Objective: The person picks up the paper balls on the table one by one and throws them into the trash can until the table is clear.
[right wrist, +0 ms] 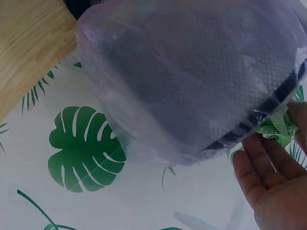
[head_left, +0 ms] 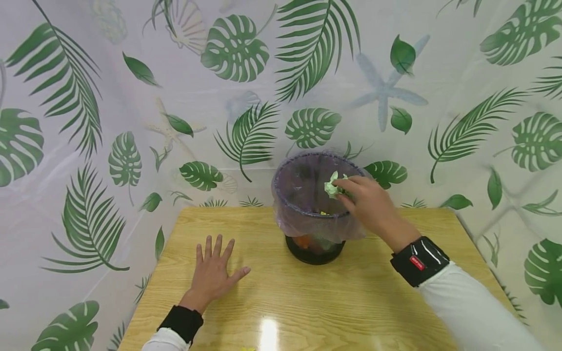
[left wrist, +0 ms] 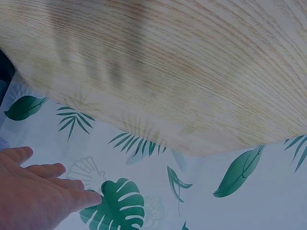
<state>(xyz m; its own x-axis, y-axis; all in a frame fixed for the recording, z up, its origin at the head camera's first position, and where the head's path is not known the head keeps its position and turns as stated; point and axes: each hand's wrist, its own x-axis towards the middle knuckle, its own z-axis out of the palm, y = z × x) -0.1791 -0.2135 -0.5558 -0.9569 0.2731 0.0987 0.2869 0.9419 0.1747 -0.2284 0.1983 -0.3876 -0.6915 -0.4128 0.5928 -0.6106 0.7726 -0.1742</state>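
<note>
In the head view my right hand (head_left: 371, 202) pinches a crumpled piece of light green paper (head_left: 331, 189) over the mouth of a bin. The bin (head_left: 313, 256) is black and mesh-sided, with a thin purple plastic bag (head_left: 291, 222) folded over its rim. Seen from the right wrist, the green paper (right wrist: 277, 128) sits between thumb and fingers of the right hand (right wrist: 276, 184), right at the rim. My left hand (head_left: 212, 274) is spread flat, palm down, at the table's left side. The left wrist view shows its extended fingers (left wrist: 53, 170).
A wooden table (head_left: 272, 287) carries the bin near its back edge. Inside the bin a small yellow bit (head_left: 324, 213) shows, and something orange (head_left: 303, 240) shows through its side. A yellow scrap (head_left: 248, 348) lies at the bottom of the view. A leaf-printed curtain (head_left: 246, 131) surrounds the table.
</note>
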